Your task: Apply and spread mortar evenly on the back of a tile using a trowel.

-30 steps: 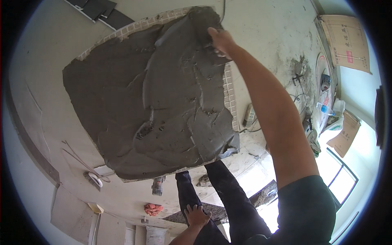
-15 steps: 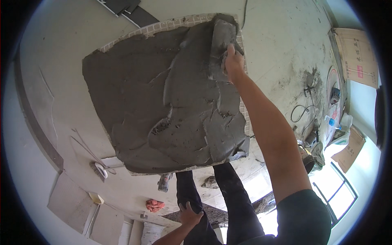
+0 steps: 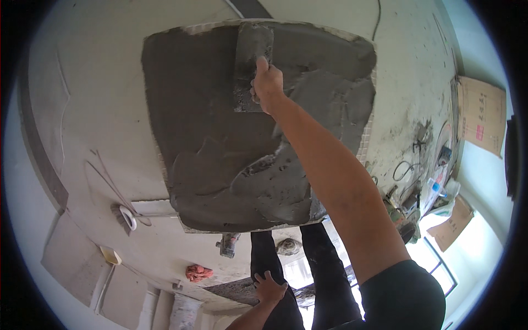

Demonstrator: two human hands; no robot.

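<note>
My right hand (image 3: 269, 88) grips a rectangular plastering trowel (image 3: 253, 41), its flat blade lying on the wet grey mortar (image 3: 203, 104) near the far edge. That mortar coats most of a large tile (image 3: 364, 146), whose ribbed pale back shows only along the edges. Left of the trowel the coat is smooth; ridges and a rough hollow mark the nearer part, partly hidden by my right forearm. My left hand (image 3: 269, 287) rests on my dark trouser leg with its fingers spread, holding nothing.
On the floor near the tile's front edge lie a power tool (image 3: 227, 245), a lump of mortar (image 3: 288, 246) and a red cloth (image 3: 198, 273). A brush (image 3: 126, 217) is at the left. A cable, a bottle (image 3: 438, 188) and cardboard boxes (image 3: 481, 115) are at the right.
The trowel has swept left from the tile's far right corner, with mortar now spread over that corner. My left hand stays on my leg. The view has shifted.
</note>
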